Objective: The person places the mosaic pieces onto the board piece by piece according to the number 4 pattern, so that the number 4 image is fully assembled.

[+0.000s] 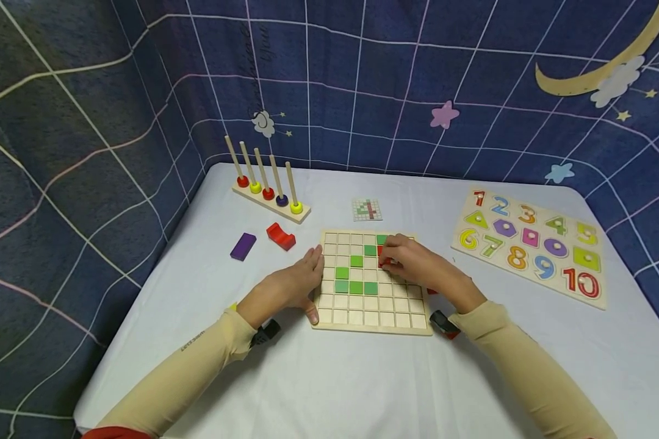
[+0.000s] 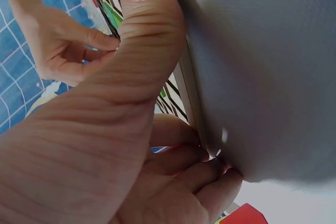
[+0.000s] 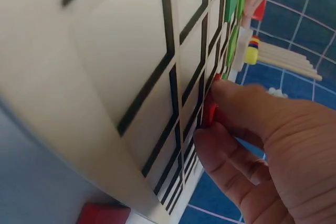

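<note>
A wooden grid board (image 1: 356, 303) lies on the white table, with several green tiles (image 1: 356, 261) set in its squares. At the board's left edge rests my left hand (image 1: 292, 285), fingers stretched along the side and thumb by the near left corner. Over the upper right part of the grid, my right hand (image 1: 420, 263) pinches a red square tile (image 3: 209, 107) between thumb and fingers, right at the grid surface. Another red tile (image 1: 380, 250) shows just beyond those fingers. My right hand hides several squares of the grid.
Behind the board lies a small pattern card (image 1: 367, 210). A peg stand (image 1: 271, 203) with coloured beads stands at the back left, near a purple block (image 1: 243, 246) and a red curved block (image 1: 281, 236). A number puzzle (image 1: 532, 244) lies to the right.
</note>
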`<state>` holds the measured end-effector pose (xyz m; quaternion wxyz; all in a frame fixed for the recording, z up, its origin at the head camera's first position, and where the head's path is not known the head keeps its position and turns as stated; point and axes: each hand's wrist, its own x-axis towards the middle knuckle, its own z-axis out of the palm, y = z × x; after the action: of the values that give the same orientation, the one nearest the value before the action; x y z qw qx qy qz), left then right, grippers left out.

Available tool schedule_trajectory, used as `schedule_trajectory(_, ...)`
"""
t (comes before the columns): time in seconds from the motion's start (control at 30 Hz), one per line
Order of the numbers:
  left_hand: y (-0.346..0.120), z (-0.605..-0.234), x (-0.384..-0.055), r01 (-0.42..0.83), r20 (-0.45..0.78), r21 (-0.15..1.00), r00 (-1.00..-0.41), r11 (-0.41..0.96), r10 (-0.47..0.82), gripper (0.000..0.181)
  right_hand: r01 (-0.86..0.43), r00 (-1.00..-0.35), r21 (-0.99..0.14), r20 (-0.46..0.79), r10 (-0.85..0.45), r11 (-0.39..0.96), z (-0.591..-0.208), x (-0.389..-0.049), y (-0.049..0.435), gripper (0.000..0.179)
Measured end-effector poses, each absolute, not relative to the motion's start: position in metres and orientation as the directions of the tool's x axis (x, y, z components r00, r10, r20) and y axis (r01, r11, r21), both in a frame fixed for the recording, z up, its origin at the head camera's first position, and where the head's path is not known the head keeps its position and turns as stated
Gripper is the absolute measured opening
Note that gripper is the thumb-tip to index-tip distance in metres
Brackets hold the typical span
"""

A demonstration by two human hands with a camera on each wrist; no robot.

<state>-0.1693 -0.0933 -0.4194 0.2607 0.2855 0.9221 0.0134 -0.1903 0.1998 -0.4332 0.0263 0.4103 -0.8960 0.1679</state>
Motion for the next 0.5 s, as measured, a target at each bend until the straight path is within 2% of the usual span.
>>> schedule_trajectory(0.5,-0.0933,-0.4165,-0.1679,0.540,-0.465,0.166,-0.695,0.825,0.548,0.137,-0.735,-0.674,-0.270,0.195,-0.713,0.622,-0.4311,-0.1820,0.1993,0.009)
